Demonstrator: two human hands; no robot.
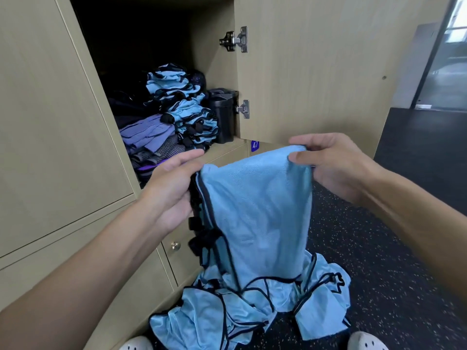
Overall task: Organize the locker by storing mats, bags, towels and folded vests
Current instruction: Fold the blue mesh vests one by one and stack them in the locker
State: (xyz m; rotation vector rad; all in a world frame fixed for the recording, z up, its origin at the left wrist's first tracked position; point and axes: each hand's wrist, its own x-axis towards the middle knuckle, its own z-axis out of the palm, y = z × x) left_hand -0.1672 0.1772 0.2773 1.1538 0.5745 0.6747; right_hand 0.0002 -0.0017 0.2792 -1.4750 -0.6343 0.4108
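Dark speckled floor (404, 248) was seen below a wall of pale wooden lockers. One locker (212, 66) stood open, its door (316, 72) swung to the right on two hinges (236, 40). Inside, folded vests (182, 104) in light blue with black trim were stacked near the front. Towels (149, 137) in purple and grey were piled just to their left, and a black container (223, 117) was set just to their right against the side wall. The back of the locker was too dark for anything to be made out. A light blue vest (257, 210) was held up by both hands in front of the lockers, just below the open one. Its left edge, lined with black trim, was gripped by the left hand (169, 183). Its upper right corner was pinched by the right hand (336, 165) between the thumb and the fingers (303, 141). The lower end of the vest hung down to a heap of loose vests (227, 306) lying on the floor against the lower lockers. A blue tag (255, 145) marked 47 was seen under the open door, and a small knob (174, 245) on a lower locker. White shoes (366, 341) were seen at the bottom edge, on either side of the heap.
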